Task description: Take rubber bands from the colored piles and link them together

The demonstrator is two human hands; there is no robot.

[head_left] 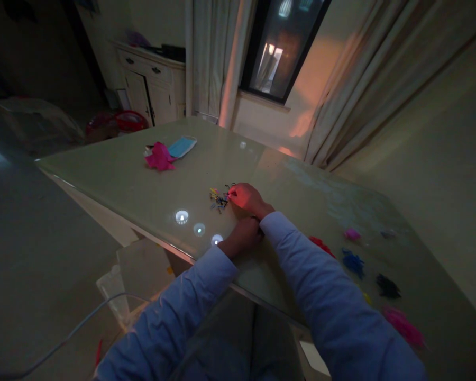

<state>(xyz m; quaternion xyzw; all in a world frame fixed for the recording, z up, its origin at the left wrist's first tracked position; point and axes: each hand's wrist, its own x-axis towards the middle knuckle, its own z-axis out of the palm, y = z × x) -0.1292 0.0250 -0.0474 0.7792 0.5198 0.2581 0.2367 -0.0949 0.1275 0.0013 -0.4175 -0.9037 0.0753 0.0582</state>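
A small loose pile of thin multicoloured pieces [218, 200], yellow, black, blue and other colours, lies on the glossy table [143, 196]; their kind is too small to tell. My right hand [248, 198] is at the pile's right edge, thumb and fingertips pinched together over it. What sits in that pinch cannot be made out. Just below, my left hand [244, 235] is curled closed on the tabletop, partly behind my right wrist. Its fingertips are hidden, and so is anything inside it.
Along the right side lie separate small heaps: red [321, 246], blue [353, 263], black [387, 286] and pink [403, 325], with a bit of yellow by my sleeve. A crumpled pink piece [159, 157] and a blue face mask [182, 146] lie at the far left.
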